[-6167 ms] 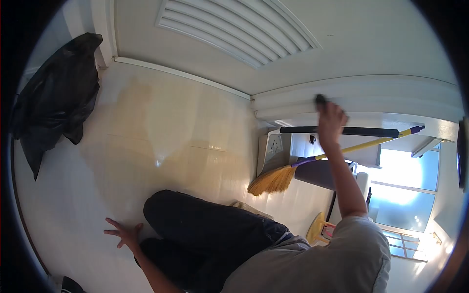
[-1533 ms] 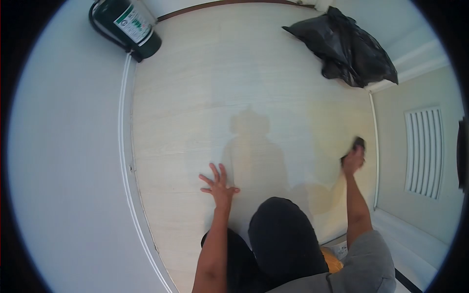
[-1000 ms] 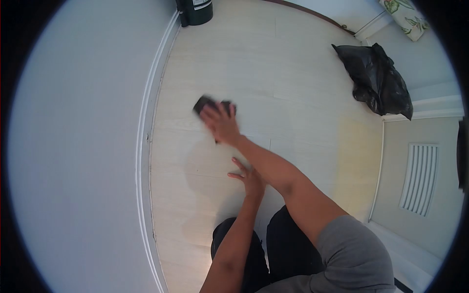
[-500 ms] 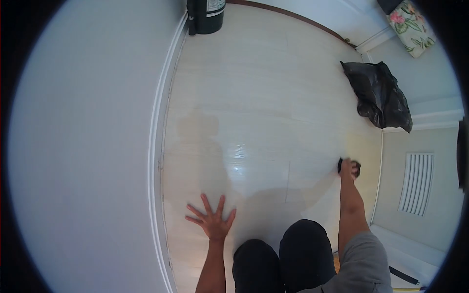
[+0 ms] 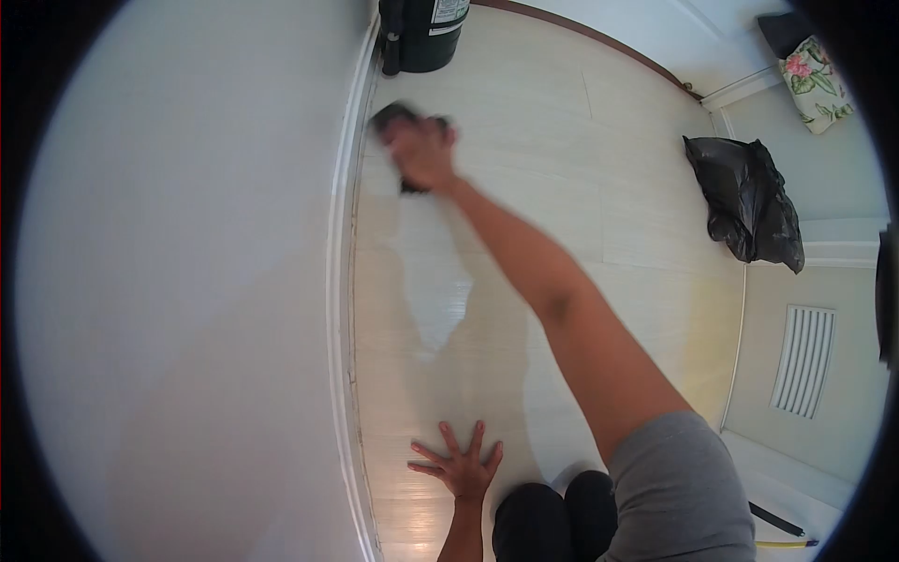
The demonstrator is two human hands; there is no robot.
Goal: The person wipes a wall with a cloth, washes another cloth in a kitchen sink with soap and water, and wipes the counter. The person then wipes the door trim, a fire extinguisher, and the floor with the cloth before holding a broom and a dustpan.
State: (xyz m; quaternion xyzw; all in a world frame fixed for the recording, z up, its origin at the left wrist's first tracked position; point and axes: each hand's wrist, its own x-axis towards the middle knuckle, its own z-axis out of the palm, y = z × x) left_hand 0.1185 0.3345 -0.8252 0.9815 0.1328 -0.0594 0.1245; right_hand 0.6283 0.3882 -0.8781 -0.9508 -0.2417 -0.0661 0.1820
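My right hand [image 5: 423, 152] reaches far forward beside the left wall's baseboard and presses a black cloth [image 5: 393, 114] onto the pale floor [image 5: 524, 178]. Motion smears the hand and cloth, and the fingers partly cover the cloth. Its dark edges show on several sides of the hand. Close to my knees, my left hand [image 5: 464, 470] lies flat on the floor with its fingers spread, holding nothing.
A black cylindrical container [image 5: 421, 37] with a white label stands against the left wall [image 5: 197, 244], just beyond my right hand. At the right are a black plastic bag [image 5: 749, 201], a floral cushion [image 5: 817, 86] and a white vent grille [image 5: 804, 362].
My right hand has swept with the black cloth from the right side of the floor to the far left, near the baseboard. My left hand remains flat on the floor; the camera view has shifted.
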